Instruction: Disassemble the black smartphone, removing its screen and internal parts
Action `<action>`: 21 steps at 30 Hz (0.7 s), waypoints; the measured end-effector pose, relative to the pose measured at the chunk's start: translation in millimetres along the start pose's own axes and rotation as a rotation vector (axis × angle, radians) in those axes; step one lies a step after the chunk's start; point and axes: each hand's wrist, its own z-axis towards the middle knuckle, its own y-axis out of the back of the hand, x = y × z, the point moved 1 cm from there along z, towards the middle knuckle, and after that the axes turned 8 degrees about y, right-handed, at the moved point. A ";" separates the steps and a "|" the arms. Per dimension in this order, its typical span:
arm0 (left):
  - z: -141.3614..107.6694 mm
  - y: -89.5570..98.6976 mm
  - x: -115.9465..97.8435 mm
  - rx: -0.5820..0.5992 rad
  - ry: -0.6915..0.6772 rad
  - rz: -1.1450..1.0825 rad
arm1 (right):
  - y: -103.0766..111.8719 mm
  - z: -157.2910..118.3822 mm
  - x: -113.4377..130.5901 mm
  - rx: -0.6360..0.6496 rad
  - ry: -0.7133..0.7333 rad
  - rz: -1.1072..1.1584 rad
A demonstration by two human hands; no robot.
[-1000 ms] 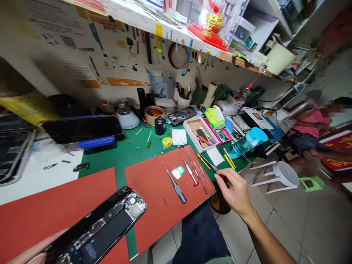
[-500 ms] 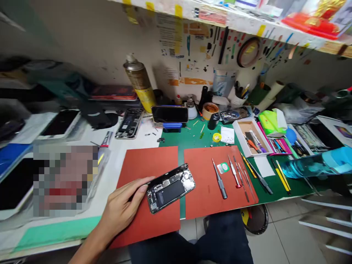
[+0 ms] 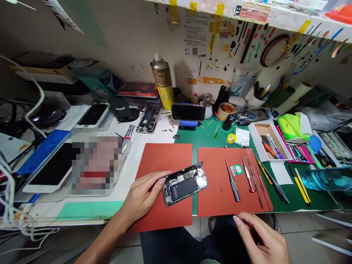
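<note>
My left grip (image 3: 141, 194) holds an uncovered, rectangular black phone (image 3: 185, 189). My right grip (image 3: 262, 236), narrow, hangs near the green tabletop (image 3: 200, 139).

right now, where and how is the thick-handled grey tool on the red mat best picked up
Probably by the thick handle of the grey tool, coming from the near side with the right grip: the handle lies toward the near edge of the red mat, the thin tip points away, and nothing lies across it.
</note>
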 end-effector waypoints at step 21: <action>0.0 1.5 2.2 0.004 -0.011 0.048 | -15.4 6.4 -3.9 0.009 0.123 -0.068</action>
